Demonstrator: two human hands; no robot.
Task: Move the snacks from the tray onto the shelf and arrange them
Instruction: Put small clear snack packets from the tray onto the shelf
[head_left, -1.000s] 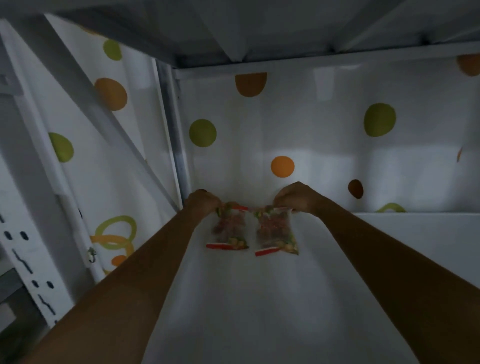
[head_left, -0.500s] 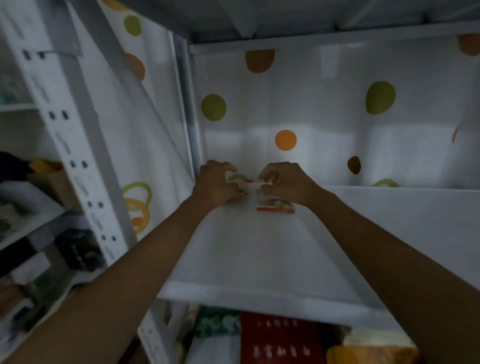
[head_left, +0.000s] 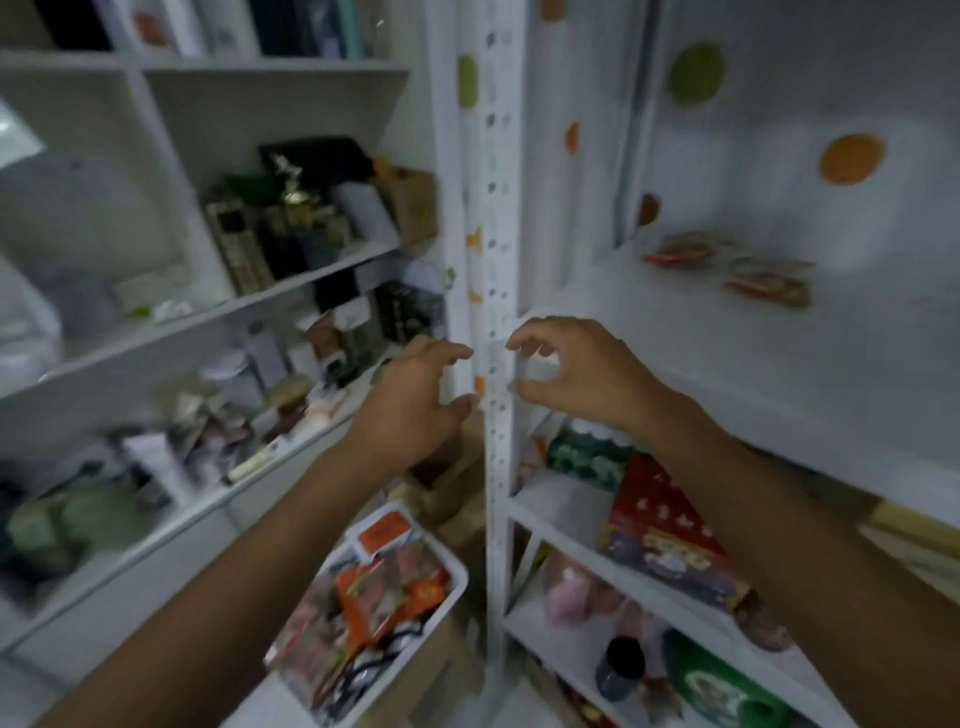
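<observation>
Two clear snack packets with red edges lie side by side at the back of the white shelf, against the dotted wall covering. My left hand and my right hand hover empty in front of the shelf's front left corner, fingers loosely curled, on either side of a perforated white upright. Below them a white tray holds several snack packets, mostly orange and red.
A white shelving unit on the left is crowded with boxes, bottles and small items. Under the target shelf stand a red box, a green pack, a dark bottle and other goods. A cardboard box sits behind the tray.
Both hands let go of the two packets at the back of the shelf and drew back to its front edge. The view swung left and down, bringing the tray into sight.
</observation>
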